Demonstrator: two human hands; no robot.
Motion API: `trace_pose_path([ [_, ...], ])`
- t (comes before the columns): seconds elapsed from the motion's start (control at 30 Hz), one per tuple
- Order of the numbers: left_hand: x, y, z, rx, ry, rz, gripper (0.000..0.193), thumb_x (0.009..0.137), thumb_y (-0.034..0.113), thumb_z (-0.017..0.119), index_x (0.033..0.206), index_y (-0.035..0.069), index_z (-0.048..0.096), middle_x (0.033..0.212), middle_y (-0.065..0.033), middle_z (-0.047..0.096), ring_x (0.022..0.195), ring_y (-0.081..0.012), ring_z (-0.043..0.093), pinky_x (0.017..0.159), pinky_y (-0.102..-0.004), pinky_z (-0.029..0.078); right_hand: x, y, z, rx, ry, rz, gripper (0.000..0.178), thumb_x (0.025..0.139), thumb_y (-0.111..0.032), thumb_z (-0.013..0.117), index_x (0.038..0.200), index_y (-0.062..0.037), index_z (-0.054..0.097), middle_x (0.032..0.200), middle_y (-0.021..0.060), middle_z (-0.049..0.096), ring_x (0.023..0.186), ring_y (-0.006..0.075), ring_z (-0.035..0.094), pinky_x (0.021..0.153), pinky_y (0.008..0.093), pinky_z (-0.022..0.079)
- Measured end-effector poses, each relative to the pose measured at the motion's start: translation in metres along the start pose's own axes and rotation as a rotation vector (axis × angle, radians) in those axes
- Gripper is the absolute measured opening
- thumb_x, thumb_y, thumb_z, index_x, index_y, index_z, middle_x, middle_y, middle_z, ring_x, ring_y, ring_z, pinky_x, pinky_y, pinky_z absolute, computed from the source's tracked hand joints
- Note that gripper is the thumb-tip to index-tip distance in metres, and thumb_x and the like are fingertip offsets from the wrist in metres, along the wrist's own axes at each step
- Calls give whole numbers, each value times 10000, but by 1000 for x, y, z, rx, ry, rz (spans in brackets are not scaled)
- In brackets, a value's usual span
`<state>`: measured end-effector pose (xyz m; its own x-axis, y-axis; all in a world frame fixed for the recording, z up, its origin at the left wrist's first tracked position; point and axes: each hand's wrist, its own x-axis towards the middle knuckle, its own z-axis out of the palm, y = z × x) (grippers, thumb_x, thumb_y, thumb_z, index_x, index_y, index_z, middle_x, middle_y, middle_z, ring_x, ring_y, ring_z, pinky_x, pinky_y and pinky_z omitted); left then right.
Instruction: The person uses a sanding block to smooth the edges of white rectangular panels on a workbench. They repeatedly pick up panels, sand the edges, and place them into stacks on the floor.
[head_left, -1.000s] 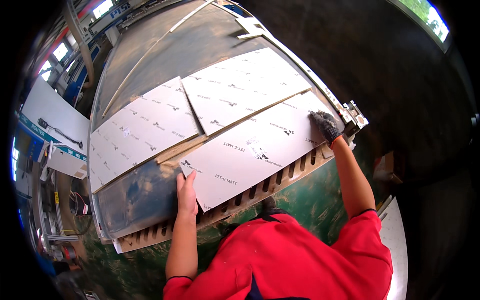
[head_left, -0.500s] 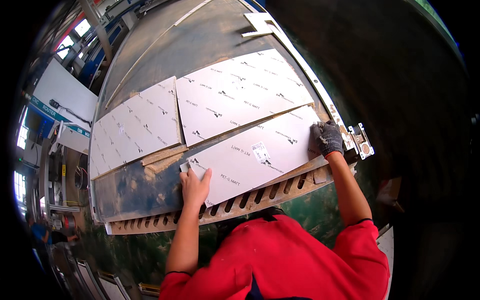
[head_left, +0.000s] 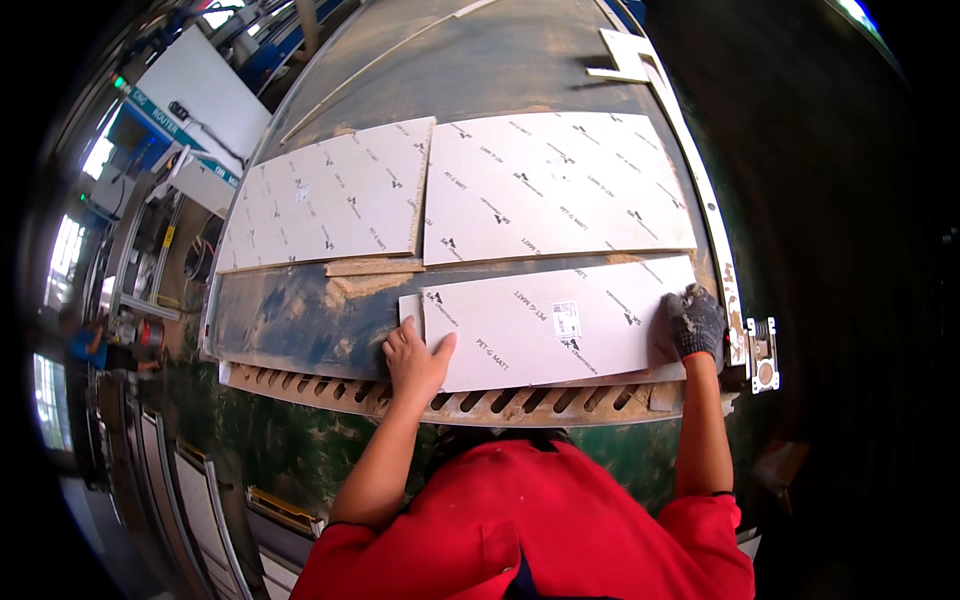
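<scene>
A white printed panel with a small label lies along the near edge of the worktable. My bare left hand grips its left end, thumb along the edge and fingers on a narrow white piece that sticks out there. At the opposite end my right hand, in a dark, dusty glove, is curled around the panel's right edge. Just beyond lie two more white printed panels, a larger one on the right and another on the left.
A strip of raw board and sawdust lie left of the near panel. The table has a slotted front rail and a metal fitting at its right corner. A white offcut lies far right. A person is at far left.
The whole view has turned, so the panels now appear more level and further right. Both hands keep their places at the near panel's two ends.
</scene>
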<state>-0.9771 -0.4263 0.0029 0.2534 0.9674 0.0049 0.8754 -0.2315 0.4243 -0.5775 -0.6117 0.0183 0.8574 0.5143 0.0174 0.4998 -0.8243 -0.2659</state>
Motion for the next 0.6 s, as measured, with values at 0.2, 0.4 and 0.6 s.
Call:
trace_pose_path([
  [0.2,-14,-16,-8,-39,25,-48,884,792,489,738,1383,-36,342,1310,-310,423,1223,-441,378,1055,-515,315,-18,4,17,77,124,-123,477,785,-427,717,1097,-70,662,1045,164,669,1047,361,583,950,464,435],
  [0.4,-40,-67,-28,-167,37,-280,991,726,512,809,1376,-63,329,1317,-324,429,1235,-427,407,1040,-472,356,-52,-3,38,162,90,-210,519,795,-433,731,1144,-58,643,1089,168,651,1076,368,569,984,470,407],
  [0.6,-31,-105,-33,-1009,-319,-423,654,792,408,801,1202,-62,603,1052,-168,695,922,-229,682,778,-334,534,-67,-18,38,124,56,-84,603,796,-454,727,1217,-38,612,1155,201,621,1102,391,568,974,488,420],
])
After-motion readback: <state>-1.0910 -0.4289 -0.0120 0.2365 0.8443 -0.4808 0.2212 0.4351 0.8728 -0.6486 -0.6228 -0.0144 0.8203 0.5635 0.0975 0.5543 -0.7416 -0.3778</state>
